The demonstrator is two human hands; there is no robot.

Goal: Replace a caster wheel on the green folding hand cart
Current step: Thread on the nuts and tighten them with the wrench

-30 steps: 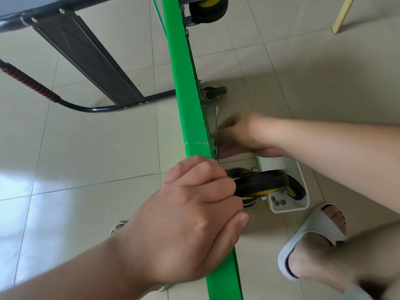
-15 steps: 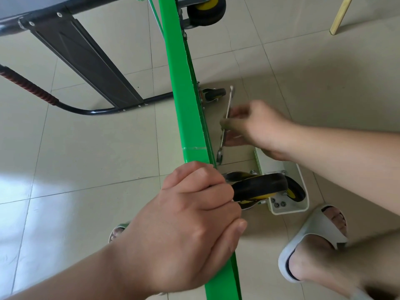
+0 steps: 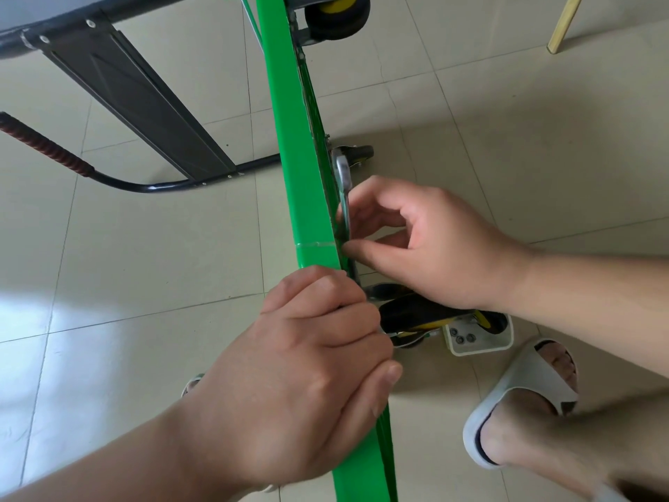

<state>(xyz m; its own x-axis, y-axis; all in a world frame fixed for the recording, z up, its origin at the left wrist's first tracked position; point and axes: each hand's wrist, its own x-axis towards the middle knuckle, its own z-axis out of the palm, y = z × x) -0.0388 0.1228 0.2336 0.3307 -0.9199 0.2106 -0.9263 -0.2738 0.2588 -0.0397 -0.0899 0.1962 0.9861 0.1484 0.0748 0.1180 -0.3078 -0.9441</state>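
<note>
Bright, even daylight. Glare sat on floor tiles (image 3: 83, 320) at left; soft shadow lay right of green hand cart (image 3: 289, 139). Edges bowed; lower-right foot (image 3: 525, 425) was blurred.

It looks like a room in a home. Glossy beige ceramic floor tiles (image 3: 144, 284) fill the frame, and a bare foot in a white slide sandal (image 3: 525, 389) stands at lower right. A pale wooden furniture leg (image 3: 561, 27) shows at upper right. The green metal hand cart (image 3: 289, 139) stands on edge directly on the tiles.
</note>
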